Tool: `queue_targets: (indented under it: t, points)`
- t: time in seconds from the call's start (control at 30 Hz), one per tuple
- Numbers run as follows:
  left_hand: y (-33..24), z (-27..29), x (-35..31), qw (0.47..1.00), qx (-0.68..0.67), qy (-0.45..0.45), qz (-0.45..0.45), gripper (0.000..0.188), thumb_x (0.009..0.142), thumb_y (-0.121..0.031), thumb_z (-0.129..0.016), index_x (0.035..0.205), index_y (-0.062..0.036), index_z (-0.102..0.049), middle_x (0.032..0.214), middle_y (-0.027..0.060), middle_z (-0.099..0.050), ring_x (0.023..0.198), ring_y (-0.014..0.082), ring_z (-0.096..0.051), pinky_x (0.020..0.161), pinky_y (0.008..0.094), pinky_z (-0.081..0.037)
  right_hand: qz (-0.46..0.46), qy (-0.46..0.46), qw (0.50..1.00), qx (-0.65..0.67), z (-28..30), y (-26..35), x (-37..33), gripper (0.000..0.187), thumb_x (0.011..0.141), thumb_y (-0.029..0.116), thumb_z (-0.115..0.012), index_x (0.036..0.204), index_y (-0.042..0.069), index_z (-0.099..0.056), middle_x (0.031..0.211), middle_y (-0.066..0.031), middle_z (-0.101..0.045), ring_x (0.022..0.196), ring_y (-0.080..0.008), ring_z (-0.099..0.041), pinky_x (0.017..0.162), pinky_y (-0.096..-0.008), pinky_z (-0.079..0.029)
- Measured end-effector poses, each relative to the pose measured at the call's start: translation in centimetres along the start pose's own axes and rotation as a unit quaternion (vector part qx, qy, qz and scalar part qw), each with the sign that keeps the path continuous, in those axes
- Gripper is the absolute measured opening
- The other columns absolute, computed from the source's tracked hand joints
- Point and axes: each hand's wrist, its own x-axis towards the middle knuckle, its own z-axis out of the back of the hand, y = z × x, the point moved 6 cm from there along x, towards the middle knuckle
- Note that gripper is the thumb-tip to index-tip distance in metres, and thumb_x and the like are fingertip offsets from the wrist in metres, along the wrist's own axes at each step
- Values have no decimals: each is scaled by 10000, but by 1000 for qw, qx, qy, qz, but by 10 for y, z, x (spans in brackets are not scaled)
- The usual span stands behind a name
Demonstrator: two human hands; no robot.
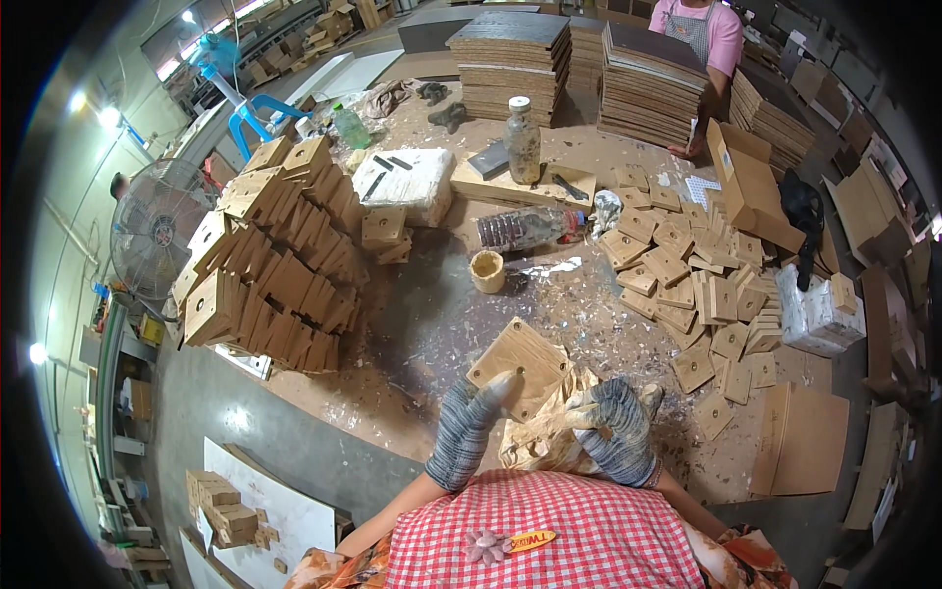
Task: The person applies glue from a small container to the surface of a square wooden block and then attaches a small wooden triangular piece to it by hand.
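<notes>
My left hand [473, 417], in a grey knit glove with light fingertips, grips a square wooden plate [525, 355] by its near left edge. The plate is tilted up and has small dark holes near its corners. My right hand [618, 424], gloved alike, is close to the plate's right side with its fingers curled together. Whatever those fingers hold is too small or hidden to tell. Under both hands lies a crumpled tan cloth or paper [530, 450]. Beyond the plate stands a small tan cup [487, 272] with pale brown stuff on its rim.
Tall stacks of wooden plates [285, 260] rise at the left. A loose heap of plates [677, 265] spreads at the right, by an open cardboard box [751, 187]. A plastic bottle [530, 228] lies beyond the cup; a jar [522, 142] stands behind. A person [702, 39] stands across the table.
</notes>
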Motion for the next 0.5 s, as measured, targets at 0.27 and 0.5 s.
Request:
queue_targets:
  t: [0.27,0.5]
  points:
    - [-4,-4,-1,1000,-7,-2,-3,510,839,-474,-643,1031,-2,-665,838,41,-636,744,93,-538,659,254,-430,24,12,999,19,4,8,7,170,761,77,-690,930,99,-689,982,-78,-630,916,-244,-598,823,-368,-482]
    - [1,-2,-1,997,-56,25,45,421,857,-243,-681,1163,26,-574,1080,91,-629,974,151,-596,871,276,-472,-35,1,984,177,0,-5,0,174,754,159,-695,916,102,-668,1042,-120,-565,963,-315,-546,856,-411,-444]
